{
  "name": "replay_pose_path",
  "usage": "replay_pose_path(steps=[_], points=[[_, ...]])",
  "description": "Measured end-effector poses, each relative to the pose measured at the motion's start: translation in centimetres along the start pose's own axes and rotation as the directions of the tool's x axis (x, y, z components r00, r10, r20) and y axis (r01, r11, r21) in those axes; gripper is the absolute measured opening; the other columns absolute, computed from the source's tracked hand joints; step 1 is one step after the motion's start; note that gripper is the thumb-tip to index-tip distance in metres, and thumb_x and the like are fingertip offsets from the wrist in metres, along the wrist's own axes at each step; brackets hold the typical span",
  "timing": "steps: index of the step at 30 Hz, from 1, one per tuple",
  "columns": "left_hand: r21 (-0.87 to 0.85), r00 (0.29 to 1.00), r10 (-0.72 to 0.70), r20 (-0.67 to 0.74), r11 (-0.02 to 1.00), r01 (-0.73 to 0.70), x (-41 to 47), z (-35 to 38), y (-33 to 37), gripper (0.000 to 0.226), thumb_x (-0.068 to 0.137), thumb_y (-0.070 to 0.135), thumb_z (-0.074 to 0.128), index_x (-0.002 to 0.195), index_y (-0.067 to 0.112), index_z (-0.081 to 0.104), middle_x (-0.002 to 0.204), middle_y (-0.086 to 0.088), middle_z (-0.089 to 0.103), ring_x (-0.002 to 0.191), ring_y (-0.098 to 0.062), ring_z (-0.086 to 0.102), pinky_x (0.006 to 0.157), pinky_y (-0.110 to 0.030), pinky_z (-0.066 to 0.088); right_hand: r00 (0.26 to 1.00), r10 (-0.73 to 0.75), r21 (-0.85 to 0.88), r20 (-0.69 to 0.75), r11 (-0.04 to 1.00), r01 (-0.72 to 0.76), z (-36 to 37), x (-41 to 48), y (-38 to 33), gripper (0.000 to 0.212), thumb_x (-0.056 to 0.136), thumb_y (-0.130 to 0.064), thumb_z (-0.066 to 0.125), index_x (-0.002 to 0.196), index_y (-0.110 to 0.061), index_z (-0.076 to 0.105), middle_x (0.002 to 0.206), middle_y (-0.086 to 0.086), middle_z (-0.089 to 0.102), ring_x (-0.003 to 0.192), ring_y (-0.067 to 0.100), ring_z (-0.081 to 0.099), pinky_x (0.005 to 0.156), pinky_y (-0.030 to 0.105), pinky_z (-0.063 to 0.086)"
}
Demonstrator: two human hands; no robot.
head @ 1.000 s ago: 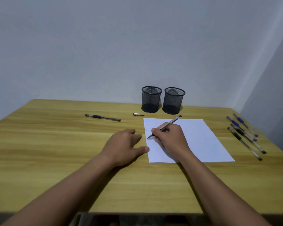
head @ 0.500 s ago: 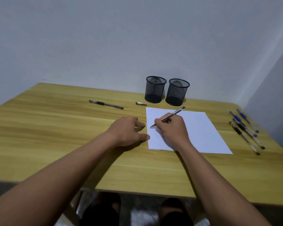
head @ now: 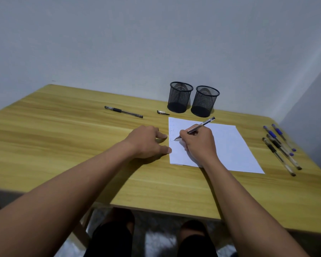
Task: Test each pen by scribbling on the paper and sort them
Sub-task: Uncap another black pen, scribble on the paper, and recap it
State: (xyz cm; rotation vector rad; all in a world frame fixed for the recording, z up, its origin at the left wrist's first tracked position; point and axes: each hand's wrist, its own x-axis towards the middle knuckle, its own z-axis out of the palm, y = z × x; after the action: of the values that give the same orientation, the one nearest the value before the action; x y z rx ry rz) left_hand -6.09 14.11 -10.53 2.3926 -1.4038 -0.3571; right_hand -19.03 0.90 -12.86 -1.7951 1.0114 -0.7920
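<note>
My right hand [head: 199, 143] grips a clear pen with a black tip [head: 202, 124], its point touching the left part of the white paper [head: 228, 147]. Faint scribbles run down the sheet's left edge. My left hand [head: 146, 141] rests flat on the wooden table, fingertips at the paper's left edge. A black pen [head: 123, 111] lies alone at the back left. A pen cap [head: 162, 112] lies near the two black mesh cups [head: 180, 97] [head: 205, 103]. Several pens [head: 280, 147], blue and black, lie in a row at the right.
The wooden table [head: 63, 145] stands against a pale wall, with a corner wall close to its right side. My knees show below the table's front edge.
The view has tilted down, so the table sits higher in frame. My right hand has moved the pen tip a little down the paper's left side. The left hand stays at the paper's edge.
</note>
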Motion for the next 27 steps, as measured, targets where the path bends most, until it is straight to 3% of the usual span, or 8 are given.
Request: replay_pose_path(steps=[6, 10, 14, 17, 23, 27], points=[[-0.01, 1.0, 0.005, -0.009, 1.0, -0.006, 0.0, 0.0, 0.0, 0.069, 0.071, 0.067, 0.068, 0.132, 0.036, 0.06, 0.154, 0.0, 0.04, 0.137, -0.021, 0.044, 0.109, -0.036, 0.037, 0.999, -0.037, -0.001, -0.036, 0.999, 0.037, -0.1, -0.4, -0.3, 0.016, 0.09, -0.021, 0.068, 0.082, -0.008, 0.071, 0.07, 0.004, 0.071, 0.058, 0.016, 0.066, 0.054, 0.024, 0.049], [-0.001, 1.0, 0.014, -0.016, 1.0, -0.014, -0.1, 0.1, 0.0, 0.068, 0.072, 0.066, 0.068, 0.132, 0.035, 0.06, 0.153, 0.001, 0.043, 0.135, -0.021, 0.045, 0.107, -0.034, 0.038, 0.999, -0.044, -0.033, 0.011, 0.998, 0.044, -0.4, -0.5, -0.5, 0.013, 0.087, -0.02, 0.07, 0.08, -0.009, 0.072, 0.073, 0.003, 0.07, 0.069, 0.017, 0.068, 0.062, 0.036, 0.055], [-0.014, 1.0, 0.013, -0.016, 1.0, -0.014, -0.2, 0.0, 0.1, 0.068, 0.073, 0.065, 0.068, 0.133, 0.034, 0.06, 0.152, 0.0, 0.044, 0.135, -0.02, 0.045, 0.107, -0.035, 0.039, 0.998, -0.059, -0.059, 0.002, 0.996, 0.059, -0.6, -0.7, -0.7, 0.012, 0.086, -0.018, 0.07, 0.083, -0.007, 0.07, 0.078, 0.004, 0.069, 0.076, 0.017, 0.066, 0.065, 0.034, 0.054], [-0.028, 1.0, 0.013, -0.012, 1.0, -0.013, -0.3, -0.1, 0.2, 0.067, 0.074, 0.063, 0.069, 0.133, 0.034, 0.06, 0.151, 0.0, 0.045, 0.135, -0.02, 0.045, 0.107, -0.035, 0.038, 0.999, -0.033, -0.013, -0.01, 0.999, 0.033, -0.5, -0.7, -0.9, 0.012, 0.086, -0.018, 0.07, 0.082, -0.007, 0.071, 0.078, 0.007, 0.069, 0.077, 0.02, 0.067, 0.067, 0.036, 0.055], [-0.042, 1.0, 0.025, 0.014, 0.999, -0.025, -0.9, -1.2, -0.1, 0.062, 0.076, 0.054, 0.072, 0.132, 0.032, 0.061, 0.153, 0.002, 0.042, 0.138, -0.018, 0.042, 0.11, -0.031, 0.034, 0.998, 0.037, 0.101, 0.046, 0.994, -0.041, 0.2, -1.0, -1.8, 0.015, 0.088, -0.016, 0.068, 0.083, -0.003, 0.073, 0.077, 0.017, 0.069, 0.062, 0.019, 0.06, 0.05, 0.026, 0.048], [-0.059, 0.999, 0.009, 0.049, 0.998, -0.006, -0.5, -1.7, -0.3, 0.06, 0.076, 0.05, 0.075, 0.132, 0.03, 0.062, 0.153, 0.004, 0.042, 0.137, -0.017, 0.043, 0.108, -0.029, 0.033, 0.993, 0.092, 0.202, 0.072, 0.974, -0.104, 0.8, -1.0, -2.2, 0.015, 0.087, -0.016, 0.068, 0.083, -0.002, 0.072, 0.068, 0.014, 0.065, 0.06, 0.023, 0.056, 0.051, 0.031, 0.045]])
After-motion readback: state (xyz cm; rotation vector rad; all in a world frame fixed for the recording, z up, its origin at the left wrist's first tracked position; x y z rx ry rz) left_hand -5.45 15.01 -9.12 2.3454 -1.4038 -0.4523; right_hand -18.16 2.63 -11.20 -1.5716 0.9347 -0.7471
